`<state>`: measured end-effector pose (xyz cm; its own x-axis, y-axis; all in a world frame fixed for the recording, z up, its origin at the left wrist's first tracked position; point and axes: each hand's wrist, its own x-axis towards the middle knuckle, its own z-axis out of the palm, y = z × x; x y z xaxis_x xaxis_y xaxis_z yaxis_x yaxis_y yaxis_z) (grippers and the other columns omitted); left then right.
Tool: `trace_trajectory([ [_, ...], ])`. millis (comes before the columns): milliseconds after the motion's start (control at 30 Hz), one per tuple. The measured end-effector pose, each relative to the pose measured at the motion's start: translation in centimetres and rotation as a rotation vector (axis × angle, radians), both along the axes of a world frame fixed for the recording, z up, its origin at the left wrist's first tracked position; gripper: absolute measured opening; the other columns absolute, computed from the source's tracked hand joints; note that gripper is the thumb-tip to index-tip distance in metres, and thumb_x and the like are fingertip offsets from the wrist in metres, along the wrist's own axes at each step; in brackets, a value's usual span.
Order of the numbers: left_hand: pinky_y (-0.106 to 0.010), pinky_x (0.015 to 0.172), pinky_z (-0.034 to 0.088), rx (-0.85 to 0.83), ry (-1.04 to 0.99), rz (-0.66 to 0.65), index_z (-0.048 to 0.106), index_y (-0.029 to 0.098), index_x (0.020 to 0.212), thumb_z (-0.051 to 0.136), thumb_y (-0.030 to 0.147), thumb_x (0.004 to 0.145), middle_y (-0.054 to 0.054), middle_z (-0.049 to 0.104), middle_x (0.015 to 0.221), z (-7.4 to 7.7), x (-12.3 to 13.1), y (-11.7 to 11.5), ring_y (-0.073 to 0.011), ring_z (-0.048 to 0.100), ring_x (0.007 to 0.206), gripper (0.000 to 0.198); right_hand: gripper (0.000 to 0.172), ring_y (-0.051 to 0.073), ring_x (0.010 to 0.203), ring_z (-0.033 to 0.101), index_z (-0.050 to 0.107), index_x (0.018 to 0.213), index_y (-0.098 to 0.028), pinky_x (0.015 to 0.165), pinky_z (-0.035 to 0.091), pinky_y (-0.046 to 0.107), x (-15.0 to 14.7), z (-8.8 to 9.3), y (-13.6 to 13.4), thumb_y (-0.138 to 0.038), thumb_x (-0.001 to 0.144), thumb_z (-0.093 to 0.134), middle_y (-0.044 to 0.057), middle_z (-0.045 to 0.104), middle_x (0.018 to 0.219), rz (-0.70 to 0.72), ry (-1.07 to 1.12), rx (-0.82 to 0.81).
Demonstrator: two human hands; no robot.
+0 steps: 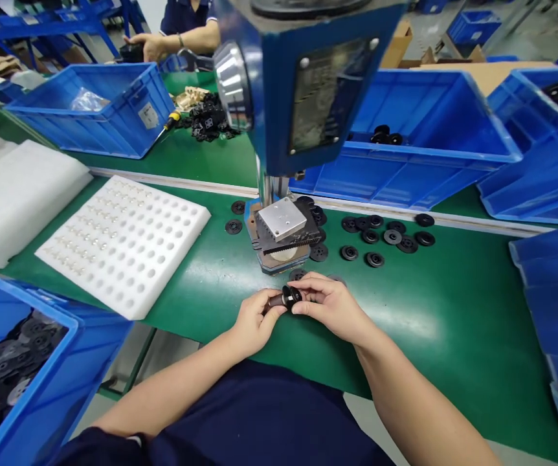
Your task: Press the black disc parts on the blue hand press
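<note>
Just in front of the press base, my left hand is closed around a dark brown cylinder. A black flanged wheel sits against the cylinder's right end. My right hand pinches this wheel between thumb and fingers. Whether the two parts are joined cannot be told. Beyond my hands stands the blue press, with a metal block at its base. Loose black discs lie on the green table to the right of the base, and a few lie beside it on the left.
A white foam tray with small shiny parts in some holes lies left. Blue bins line the back and sides; the near-left bin holds black parts. A yellow-handled screwdriver leans near dark parts. Across the table, another person's hand shows.
</note>
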<state>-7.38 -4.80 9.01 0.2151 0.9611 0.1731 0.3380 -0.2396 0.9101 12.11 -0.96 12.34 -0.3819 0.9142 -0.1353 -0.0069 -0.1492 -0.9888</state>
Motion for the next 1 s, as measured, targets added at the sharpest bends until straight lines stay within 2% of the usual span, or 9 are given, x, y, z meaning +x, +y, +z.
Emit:
trace_trajectory([
  [333, -0.026, 0.063, 0.046, -0.035, -0.065, 0.071, 0.063, 0.017, 0.095, 0.057, 0.029, 0.092, -0.005, 0.067, 0.078, -0.1, 0.2, 0.1, -0.016, 0.06, 0.066, 0.014, 0.041, 0.012, 0.079, 0.059, 0.078, 0.102, -0.027, 0.076, 0.058, 0.03, -0.7, -2.4, -0.3, -0.042, 0.065, 0.089, 0.001, 0.053, 0.088, -0.116, 0.019, 0.013],
  [433, -0.026, 0.062, 0.044, -0.041, -0.05, 0.057, 0.063, 0.017, 0.094, 0.058, 0.028, 0.092, -0.004, 0.066, 0.077, -0.3, 0.1, 0.1, -0.0153, 0.058, 0.064, 0.013, 0.039, 0.012, 0.079, 0.059, 0.078, 0.104, -0.029, 0.076, 0.058, 0.03, -0.7, -2.8, -0.4, -0.039, 0.067, 0.088, 0.001, 0.055, 0.089, -0.115, 0.014, 0.022],
  [800, -0.026, 0.061, 0.046, -0.019, -0.021, 0.057, 0.066, 0.015, 0.097, 0.059, 0.029, 0.092, -0.005, 0.068, 0.078, -0.4, 0.1, 0.2, -0.0155, 0.058, 0.064, 0.016, 0.045, 0.014, 0.087, 0.06, 0.075, 0.114, -0.028, 0.083, 0.057, 0.033, -0.1, -2.6, 0.1, -0.042, 0.072, 0.084, 0.003, 0.058, 0.094, -0.012, -0.047, 0.043],
  [1000, -0.027, 0.063, 0.046, 0.019, 0.033, 0.061, 0.065, 0.016, 0.097, 0.057, 0.029, 0.092, -0.006, 0.07, 0.079, -0.4, 0.2, 0.1, -0.0158, 0.06, 0.065, 0.017, 0.046, 0.014, 0.085, 0.06, 0.076, 0.112, -0.027, 0.078, 0.057, 0.031, -0.2, -2.5, 0.3, -0.046, 0.071, 0.084, 0.004, 0.059, 0.092, 0.011, -0.024, 0.044],
])
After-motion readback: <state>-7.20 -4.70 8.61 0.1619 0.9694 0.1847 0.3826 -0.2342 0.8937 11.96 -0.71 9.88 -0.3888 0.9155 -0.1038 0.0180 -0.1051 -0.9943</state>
